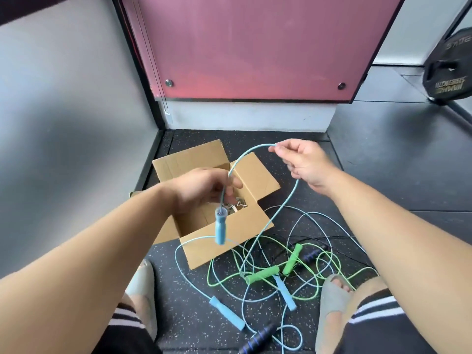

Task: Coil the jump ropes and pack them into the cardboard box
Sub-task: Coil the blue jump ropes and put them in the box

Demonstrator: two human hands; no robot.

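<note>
Speckled floor (194, 315), cardboard box (229, 241) half hidden behind left hand (204, 190), right hand (304, 162) likewise pinching blue rope (288, 200)

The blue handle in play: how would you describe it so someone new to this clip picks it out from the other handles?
Find the open cardboard box on the dark floor. Above it the left hand grips a light blue cord, and the blue handle dangles from that cord in mid-air. The other blue handles lie flat on the floor.

I find lettering only on the black weight plate (448, 72): yellow and grey, mirror-reversed, too blurred to read reliably.
</note>
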